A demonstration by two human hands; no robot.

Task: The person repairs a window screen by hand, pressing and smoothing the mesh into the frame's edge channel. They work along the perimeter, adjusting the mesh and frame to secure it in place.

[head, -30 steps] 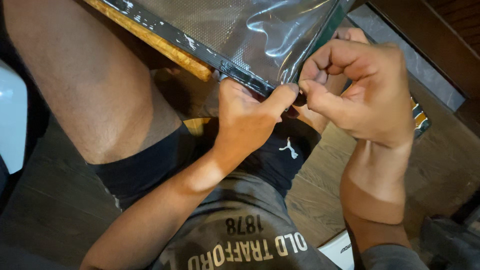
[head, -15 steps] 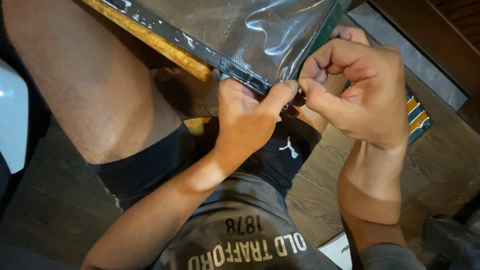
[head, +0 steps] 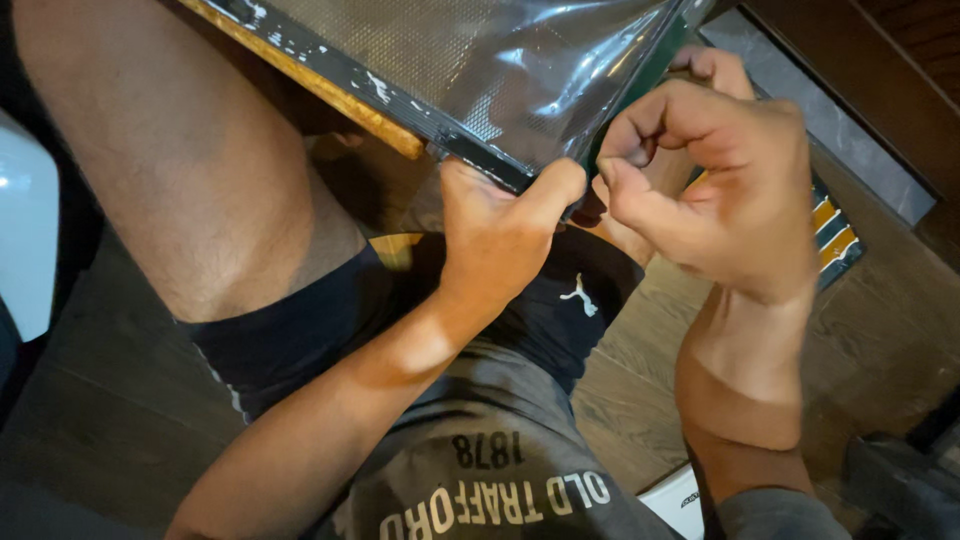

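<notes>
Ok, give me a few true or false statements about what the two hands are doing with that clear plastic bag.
1. The left hand grips the dark bottom edge of the clear plastic bag. True.
2. The right hand lies flat and open on the floor. False: it is curled, fingertips pinched at the bag's corner.
3. The bag sits on a bare thigh. Cannot be confirmed as worded, so false: the bag shows above the thigh, contact unclear.
4. The two hands are close together. True.
5. The floor is white tile. False: it is dark wood planks.
</notes>
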